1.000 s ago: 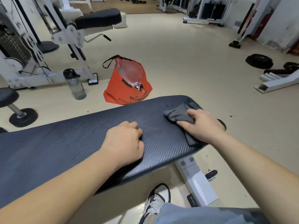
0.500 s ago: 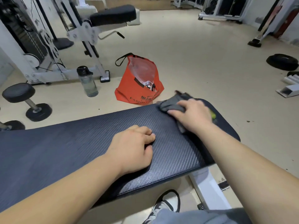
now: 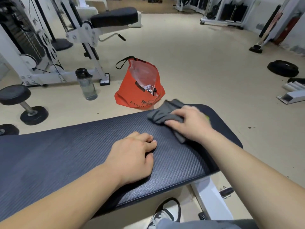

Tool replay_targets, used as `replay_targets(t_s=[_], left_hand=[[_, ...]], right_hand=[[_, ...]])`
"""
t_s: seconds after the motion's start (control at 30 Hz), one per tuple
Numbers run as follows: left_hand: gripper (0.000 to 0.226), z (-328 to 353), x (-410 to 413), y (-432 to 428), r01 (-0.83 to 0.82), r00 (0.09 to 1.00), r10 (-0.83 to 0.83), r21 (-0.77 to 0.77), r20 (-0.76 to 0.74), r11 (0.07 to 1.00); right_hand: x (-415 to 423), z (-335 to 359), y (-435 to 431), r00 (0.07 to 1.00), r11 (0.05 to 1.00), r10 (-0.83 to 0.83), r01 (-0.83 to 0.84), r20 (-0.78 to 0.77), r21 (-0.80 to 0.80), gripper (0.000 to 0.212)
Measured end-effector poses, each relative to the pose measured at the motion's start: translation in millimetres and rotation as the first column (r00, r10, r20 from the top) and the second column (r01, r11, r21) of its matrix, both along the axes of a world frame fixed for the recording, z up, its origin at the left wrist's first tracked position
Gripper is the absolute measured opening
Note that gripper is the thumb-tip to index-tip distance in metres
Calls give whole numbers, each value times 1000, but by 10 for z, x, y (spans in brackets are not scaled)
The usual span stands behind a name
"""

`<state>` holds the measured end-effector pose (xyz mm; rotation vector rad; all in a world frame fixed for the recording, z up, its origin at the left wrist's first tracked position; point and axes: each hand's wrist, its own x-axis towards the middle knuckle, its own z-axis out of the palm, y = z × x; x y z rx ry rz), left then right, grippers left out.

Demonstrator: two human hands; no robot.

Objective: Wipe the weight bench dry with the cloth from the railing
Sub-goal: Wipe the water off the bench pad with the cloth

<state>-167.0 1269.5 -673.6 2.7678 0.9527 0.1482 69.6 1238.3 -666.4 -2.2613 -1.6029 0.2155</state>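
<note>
A dark blue-black weight bench pad (image 3: pixel 69 156) with a woven texture runs across the lower frame. My right hand (image 3: pixel 189 123) presses a crumpled grey cloth (image 3: pixel 162 114) onto the pad's far right end, near its far edge; the hand is blurred by motion. A spot of yellow-green shows just right of that hand. Fingers curled, my left hand (image 3: pixel 132 156) rests knuckles-up on the middle of the pad and holds nothing.
On the floor beyond the bench stand an orange bag (image 3: pixel 140 90) and a clear water bottle (image 3: pixel 86 85). A white gym machine (image 3: pixel 79 38) fills the back left, a padded roller stand (image 3: pixel 19 100) sits at left, and a weight plate (image 3: pixel 283 67) lies at right.
My right hand has slid the cloth from the near right edge of the pad toward its far edge. My left hand has stayed put on the pad.
</note>
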Motion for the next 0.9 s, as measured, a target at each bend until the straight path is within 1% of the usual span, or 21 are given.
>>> replay_targets(t_s=[0.03, 0.1, 0.13, 0.17, 0.2, 0.27, 0.3, 0.37, 0.43, 0.47, 0.5, 0.53, 0.57, 0.63, 0.67, 0.7, 0.73, 0.77, 0.83, 0.9], left_hand=[[51, 0, 1, 1, -1, 1000, 1, -8, -2, 1000], [51, 4, 0, -1, 1, 1000, -1, -15, -9, 1000], [51, 5, 0, -2, 2, 1000, -2, -14, -12, 1000], [51, 9, 1, -5, 1, 1000, -1, -12, -13, 1000], [51, 12, 2, -9, -1, 1000, 1, -13, -13, 1000], [50, 15, 2, -19, -5, 1000, 5, -13, -6, 1000], [49, 11, 2, -18, -8, 1000, 8, -11, -1, 1000], [47, 6, 5, -9, -12, 1000, 12, -7, 4, 1000], [46, 10, 4, -2, -16, 1000, 16, -2, 7, 1000], [45, 10, 4, 1, -18, 1000, 18, -3, 11, 1000], [45, 7, 3, 2, -20, 1000, 20, -7, 13, 1000], [46, 4, 1, 1, -22, 1000, 22, -11, 12, 1000], [46, -1, 1, 2, -22, 1000, 23, -15, 8, 1000], [48, -14, 2, 0, -28, 1000, 28, -33, 3, 999], [48, -13, 4, -3, -31, 1000, 31, -40, 3, 999], [48, -12, 6, -6, -32, 999, 32, -44, 4, 999], [47, -5, 9, -8, -32, 999, 32, -46, 7, 998], [46, -2, 10, -8, -32, 999, 33, -49, 9, 998], [44, 4, 9, -7, -36, 999, 36, -53, 5, 998], [44, 1, 5, -5, -41, 999, 40, -50, -7, 998]], right_hand=[[148, -15, -24, 990, 991, -132, 132, 52, 10, 42], [428, -44, -129, 922, 928, -369, 371, 114, 1, 48], [514, -61, -192, 888, 894, -444, 448, 117, -9, 49], [550, -70, -246, 869, 873, -481, 487, 112, -24, 48], [539, -69, -284, 871, 873, -480, 486, 106, -42, 46], [403, -24, -299, 915, 915, -387, 397, 113, -73, 40], [286, 7, -289, 945, 944, -311, 319, 103, -83, 38], [14, 51, -268, 994, 991, -105, 106, 19, -84, 38], [-217, 56, -262, 986, 985, 141, -149, -90, -85, 41], [-265, 38, -270, 963, 966, 231, -244, -139, -87, 43], [-252, 19, -272, 946, 954, 274, -290, -175, -74, 46], [-179, -4, -262, 947, 961, 260, -272, -188, -41, 48], [-70, -21, -252, 963, 979, 202, -205, -178, 1, 48], [224, -62, -262, 995, 999, -21, 25, -98, 42, 42], [378, -80, -300, 986, 986, -159, 161, -43, 37, 39], [509, -87, -358, 958, 958, -285, 285, 2, 28, 39], [605, -87, -420, 923, 924, -383, 383, 26, 16, 41], [663, -83, -472, 894, 895, -446, 446, 39, -4, 41], [655, -38, -525, 876, 872, -473, 480, 93, -91, 39], [517, 65, -535, 903, 872, -398, 428, 165, -239, 39]])
